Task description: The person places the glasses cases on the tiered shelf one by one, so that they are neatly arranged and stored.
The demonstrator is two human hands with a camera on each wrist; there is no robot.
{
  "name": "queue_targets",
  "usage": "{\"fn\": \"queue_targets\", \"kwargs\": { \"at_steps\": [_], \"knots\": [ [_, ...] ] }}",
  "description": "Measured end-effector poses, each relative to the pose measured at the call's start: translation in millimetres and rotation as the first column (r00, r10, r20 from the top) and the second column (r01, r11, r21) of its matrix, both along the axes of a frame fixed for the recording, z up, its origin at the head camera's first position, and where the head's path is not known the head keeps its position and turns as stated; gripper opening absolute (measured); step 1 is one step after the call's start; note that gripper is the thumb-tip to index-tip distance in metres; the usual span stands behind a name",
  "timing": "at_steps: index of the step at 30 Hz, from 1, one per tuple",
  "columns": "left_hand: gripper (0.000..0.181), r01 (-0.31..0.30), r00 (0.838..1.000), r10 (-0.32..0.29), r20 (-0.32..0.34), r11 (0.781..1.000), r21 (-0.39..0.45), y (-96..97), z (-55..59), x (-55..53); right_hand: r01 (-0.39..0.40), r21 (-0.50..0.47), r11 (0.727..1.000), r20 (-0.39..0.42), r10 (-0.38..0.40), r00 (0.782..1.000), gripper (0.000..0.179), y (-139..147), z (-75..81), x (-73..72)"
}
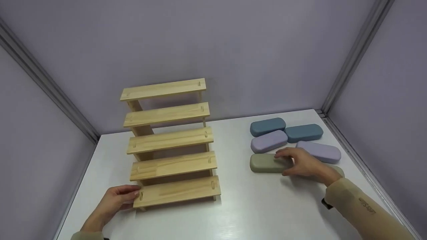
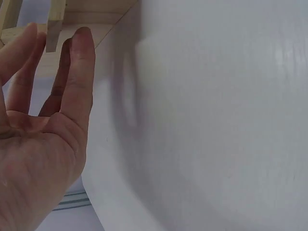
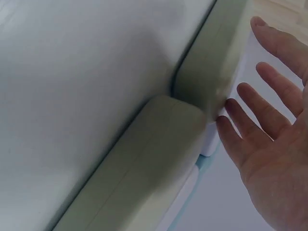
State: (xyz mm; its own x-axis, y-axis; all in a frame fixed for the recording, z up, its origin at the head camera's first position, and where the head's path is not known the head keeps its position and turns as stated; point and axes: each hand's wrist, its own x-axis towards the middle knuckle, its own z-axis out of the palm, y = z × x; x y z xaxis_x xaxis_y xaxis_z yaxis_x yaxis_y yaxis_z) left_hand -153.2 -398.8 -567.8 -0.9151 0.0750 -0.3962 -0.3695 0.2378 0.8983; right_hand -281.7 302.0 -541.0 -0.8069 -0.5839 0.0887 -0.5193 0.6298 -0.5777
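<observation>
A stepped wooden shelf rack point(image 1: 171, 166) with several pale tiers stands at left. My left hand point(image 1: 113, 201) holds the left end of its lowest board; in the left wrist view, the left hand point(image 2: 53, 115) has fingers on both sides of the board end point(image 2: 56, 24). On the right, my right hand point(image 1: 302, 162) is over the right end of a green eyeglass case point(image 1: 265, 163). In the right wrist view, the right hand point(image 3: 269, 120) has its fingers spread near the green cases point(image 3: 139, 163), not wrapped round either. A second green case point(image 1: 335, 169) is partly hidden behind the wrist.
Two lilac cases point(image 1: 269, 141) and two blue cases point(image 1: 268, 126) lie behind the green ones, close together. The white table point(image 1: 233, 213) meets a grey back wall point(image 1: 250, 66). Metal frame strips point(image 1: 353, 56) run along both corners.
</observation>
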Motion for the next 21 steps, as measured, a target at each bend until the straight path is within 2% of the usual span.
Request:
{"fn": "queue_targets", "kwargs": {
  "at_steps": [6,11,16,21],
  "knots": [
    [0.033,-0.012,1.000,0.012,-0.002,1.000,-0.001,5.5,-5.8,-3.0,0.034,0.011,0.999,-0.018,-0.034,0.999,0.057,1.3,-9.2,-4.3],
    [0.033,-0.033,0.999,0.033,0.004,0.999,-0.005,7.0,-8.3,-2.5,0.065,0.016,0.998,-0.001,-0.065,0.998,0.054,0.4,-15.7,-7.0],
    [0.037,-0.019,1.000,0.019,0.004,1.000,0.012,5.9,-9.4,-3.4,0.104,0.030,0.994,0.017,-0.105,0.994,0.052,-0.5,-20.7,-8.6],
    [0.031,-0.018,1.000,0.018,0.001,0.999,0.034,5.0,-8.2,-3.1,0.122,0.062,0.991,0.038,-0.124,0.992,0.053,-4.2,-22.3,-10.1]
  ]
}}
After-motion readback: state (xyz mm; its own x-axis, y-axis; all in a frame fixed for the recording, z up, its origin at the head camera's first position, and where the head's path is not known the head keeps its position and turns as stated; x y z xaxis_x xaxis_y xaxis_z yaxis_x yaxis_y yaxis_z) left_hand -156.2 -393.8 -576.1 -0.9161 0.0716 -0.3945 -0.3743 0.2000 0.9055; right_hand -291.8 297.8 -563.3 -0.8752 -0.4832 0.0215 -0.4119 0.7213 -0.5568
